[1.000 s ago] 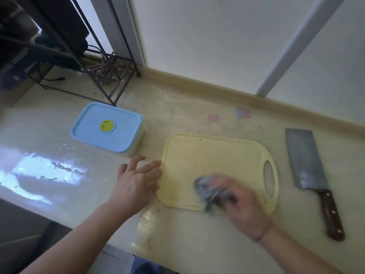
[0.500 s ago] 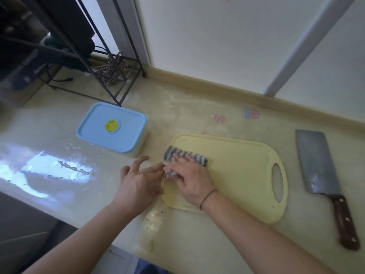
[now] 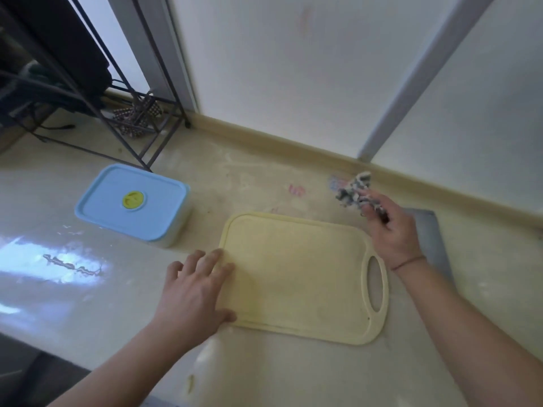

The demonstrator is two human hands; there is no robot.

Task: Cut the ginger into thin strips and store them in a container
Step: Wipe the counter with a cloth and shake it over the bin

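A pale yellow cutting board (image 3: 302, 274) lies flat on the counter, its handle hole to the right. My left hand (image 3: 197, 289) rests with straight fingers on the board's left edge. My right hand (image 3: 390, 230) is raised past the board's far right corner and pinches a grey striped cloth (image 3: 354, 189). A blue-lidded container (image 3: 132, 204), lid on, stands left of the board. The cleaver's blade (image 3: 432, 239) shows partly behind my right wrist; its handle is hidden. No ginger is in view.
A black wire rack (image 3: 123, 113) stands at the back left with a patterned cloth under it. The wall and its raised ledge (image 3: 264, 139) run along the back. The counter's front edge (image 3: 44, 351) is at the lower left.
My right hand lifted the cloth off the board's left part and carried it to the far right, above the cleaver. My left hand stayed at the board's left edge.
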